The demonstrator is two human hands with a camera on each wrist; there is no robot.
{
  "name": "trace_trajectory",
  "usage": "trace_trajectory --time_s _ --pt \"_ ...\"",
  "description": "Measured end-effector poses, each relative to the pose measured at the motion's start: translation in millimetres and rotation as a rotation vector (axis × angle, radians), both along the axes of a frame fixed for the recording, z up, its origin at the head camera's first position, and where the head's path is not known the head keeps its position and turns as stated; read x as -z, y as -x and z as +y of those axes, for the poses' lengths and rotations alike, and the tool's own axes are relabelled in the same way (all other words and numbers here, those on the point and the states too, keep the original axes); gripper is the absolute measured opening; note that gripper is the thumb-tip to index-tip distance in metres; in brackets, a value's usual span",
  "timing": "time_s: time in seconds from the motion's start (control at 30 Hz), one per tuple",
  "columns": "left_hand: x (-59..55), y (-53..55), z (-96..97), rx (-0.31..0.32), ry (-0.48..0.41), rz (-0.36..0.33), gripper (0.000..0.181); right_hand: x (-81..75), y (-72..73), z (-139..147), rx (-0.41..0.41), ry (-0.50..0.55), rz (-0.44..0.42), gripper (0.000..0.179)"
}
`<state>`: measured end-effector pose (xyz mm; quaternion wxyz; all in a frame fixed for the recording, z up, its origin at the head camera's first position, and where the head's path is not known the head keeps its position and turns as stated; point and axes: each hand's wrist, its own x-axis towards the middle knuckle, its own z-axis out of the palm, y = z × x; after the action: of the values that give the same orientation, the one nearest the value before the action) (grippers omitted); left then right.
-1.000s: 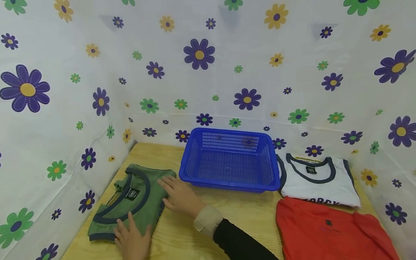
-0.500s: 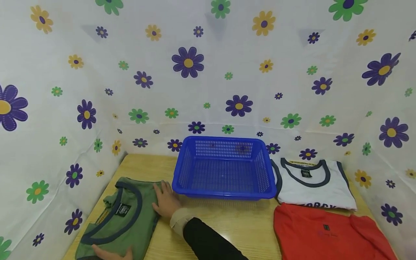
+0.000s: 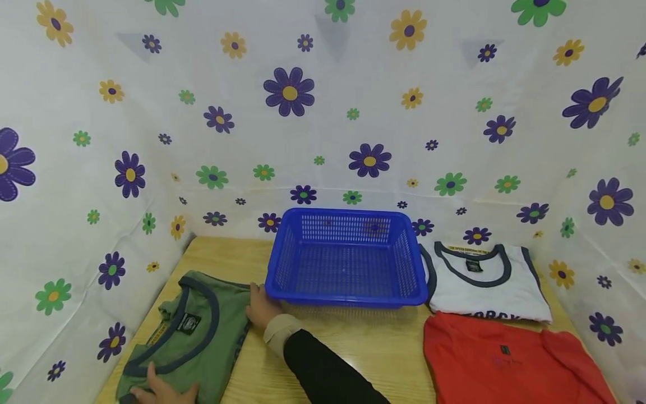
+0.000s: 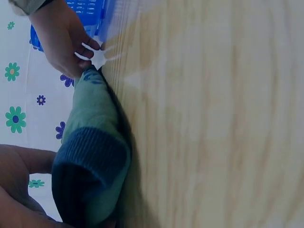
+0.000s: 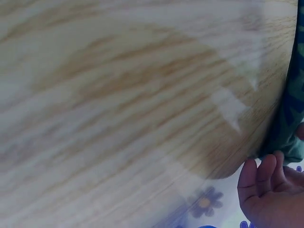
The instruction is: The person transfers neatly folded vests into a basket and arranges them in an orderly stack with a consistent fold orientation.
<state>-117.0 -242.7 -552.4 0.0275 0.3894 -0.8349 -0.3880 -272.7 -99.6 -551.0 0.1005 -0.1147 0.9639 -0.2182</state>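
A folded green T-shirt (image 3: 207, 342) with dark neck trim lies on the left of the table. At its far right corner, beside the basket, my right hand (image 3: 262, 308) pinches the cloth with curled fingers. My left hand (image 3: 164, 390) grips the near end of the shirt, partly cut off by the frame. From the left wrist view, the left hand (image 4: 21, 185) has its thumb and fingers about a dark ribbed sleeve cuff (image 4: 95, 152). The right wrist view shows the right hand (image 5: 275, 194) with bent fingers at the shirt's edge (image 5: 285, 142).
A blue plastic basket (image 3: 345, 298) stands at the back middle of the wooden table (image 3: 323, 353). To its right lie a folded white T-shirt (image 3: 484, 292) and a red garment (image 3: 504, 365) in front of it. A flowered curtain (image 3: 323, 134) encloses the back and sides.
Both hands rested spread on the green shirt earlier; now their fingers curl onto its edges. The right hand has closed on the far corner. The head view has shifted a little.
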Motion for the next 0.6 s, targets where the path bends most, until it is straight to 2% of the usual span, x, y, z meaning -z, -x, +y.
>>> trace_trajectory --time_s 0.1,0.2,0.37,0.5,0.6 --pt "-3.2 4.4 -5.0 0.037 -0.02 -0.005 0.101 -2.8 3.9 3 0.012 0.016 0.014 0.041" --pt "-3.8 5.6 -7.3 0.041 -0.047 0.001 0.101 -6.5 5.7 7 0.006 0.062 0.032 0.034" --pt "-0.2 3.4 -16.4 0.049 -0.077 -0.038 0.107 -8.4 7.1 15 -0.073 0.113 0.033 0.019" --pt "-1.6 1.1 -22.3 0.025 -0.086 -0.062 0.109 -5.0 4.9 21 -0.083 0.219 -0.049 0.025" --pt "-5.3 -0.2 -20.6 -0.05 -0.077 -0.033 0.104 -3.7 2.1 24 -0.079 0.228 -0.102 0.031"
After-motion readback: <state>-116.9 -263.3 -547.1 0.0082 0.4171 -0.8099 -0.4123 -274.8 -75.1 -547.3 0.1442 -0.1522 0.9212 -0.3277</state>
